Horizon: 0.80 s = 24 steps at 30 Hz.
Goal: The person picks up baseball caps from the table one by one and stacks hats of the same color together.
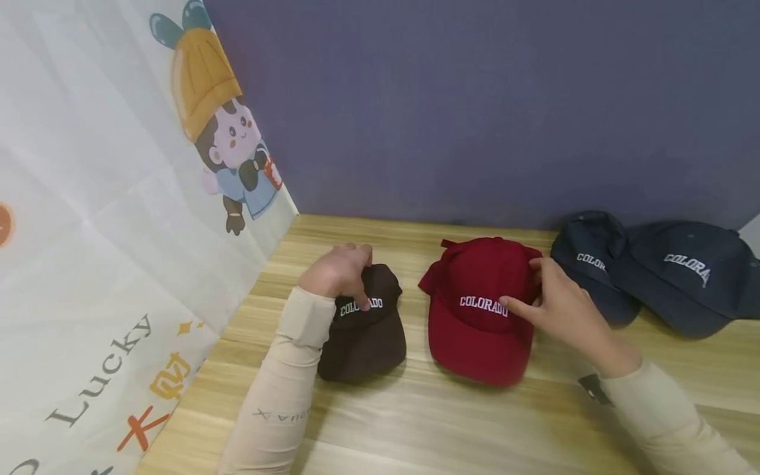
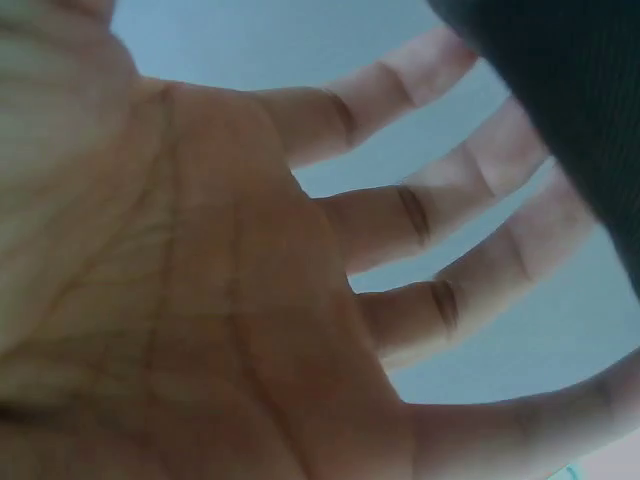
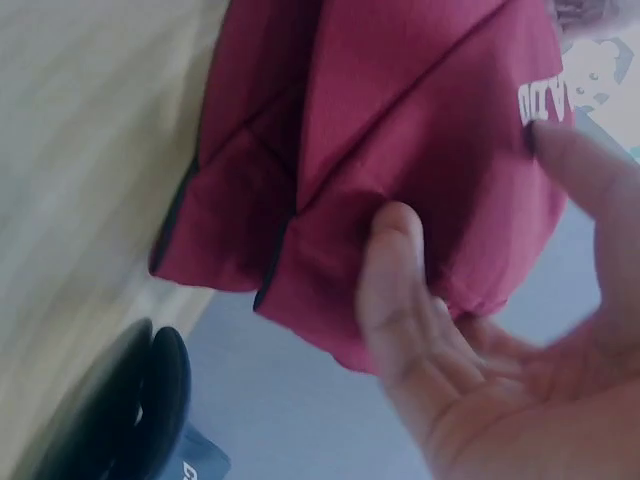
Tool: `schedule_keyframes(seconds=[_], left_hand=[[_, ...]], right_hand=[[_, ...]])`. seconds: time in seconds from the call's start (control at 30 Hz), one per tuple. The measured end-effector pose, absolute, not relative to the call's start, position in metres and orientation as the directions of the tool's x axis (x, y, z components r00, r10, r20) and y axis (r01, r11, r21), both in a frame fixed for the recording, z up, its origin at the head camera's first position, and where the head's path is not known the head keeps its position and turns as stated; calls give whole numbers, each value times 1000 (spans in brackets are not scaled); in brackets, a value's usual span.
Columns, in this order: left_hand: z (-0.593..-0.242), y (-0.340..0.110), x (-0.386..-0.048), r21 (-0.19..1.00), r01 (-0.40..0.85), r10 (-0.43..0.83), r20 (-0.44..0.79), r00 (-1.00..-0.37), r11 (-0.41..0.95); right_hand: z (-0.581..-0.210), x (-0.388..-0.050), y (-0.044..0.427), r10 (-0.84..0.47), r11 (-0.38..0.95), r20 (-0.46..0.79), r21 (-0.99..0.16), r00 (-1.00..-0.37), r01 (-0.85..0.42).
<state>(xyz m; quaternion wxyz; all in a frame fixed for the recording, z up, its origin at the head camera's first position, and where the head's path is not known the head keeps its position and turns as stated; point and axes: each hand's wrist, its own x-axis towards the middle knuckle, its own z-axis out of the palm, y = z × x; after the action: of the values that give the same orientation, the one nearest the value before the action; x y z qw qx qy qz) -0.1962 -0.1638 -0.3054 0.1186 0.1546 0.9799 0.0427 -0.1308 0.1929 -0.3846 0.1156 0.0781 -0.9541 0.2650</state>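
Observation:
A dark brown baseball cap (image 1: 365,346) with white "COLORADO" lettering is on the wooden table, at the left. My left hand (image 1: 338,272) is around its crown, thumb on the front lettering and other fingers toward the back. In the left wrist view the fingers (image 2: 380,220) reach to the dark cap (image 2: 570,90), which hides some fingertips. Beside it sits a red baseball cap (image 1: 481,349) with the same lettering. Its right side is pinched by my right hand (image 1: 564,307), with the thumb at the lettering's end and the fingers on the crown's side, as the right wrist view shows.
Two navy caps, one farther left (image 1: 584,244) and one farther right (image 1: 689,277), overlap at the table's right. Behind stands a grey-blue wall (image 1: 475,112). A white printed sheet (image 1: 89,165) borders the left side. A small dark object (image 1: 594,388) lies beneath the right wrist.

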Motion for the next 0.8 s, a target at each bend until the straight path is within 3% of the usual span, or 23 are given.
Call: schedule_keyframes(seconds=[0.2,0.43,0.8], left_hand=[[-315,-163,-205,167,325,354,-189,-916,931],[-327,-165,-221,241,425,447,-44,-894,873],[-355,-156,-243,111,494,463,221,-858,862]], right_hand=[[-393,-133,191,-64,817,353,-518,-933,-252],[-396,-132,187,-101,831,396,-470,-913,-296],[-401,-129,173,-248,848,507,-298,-825,-438]])
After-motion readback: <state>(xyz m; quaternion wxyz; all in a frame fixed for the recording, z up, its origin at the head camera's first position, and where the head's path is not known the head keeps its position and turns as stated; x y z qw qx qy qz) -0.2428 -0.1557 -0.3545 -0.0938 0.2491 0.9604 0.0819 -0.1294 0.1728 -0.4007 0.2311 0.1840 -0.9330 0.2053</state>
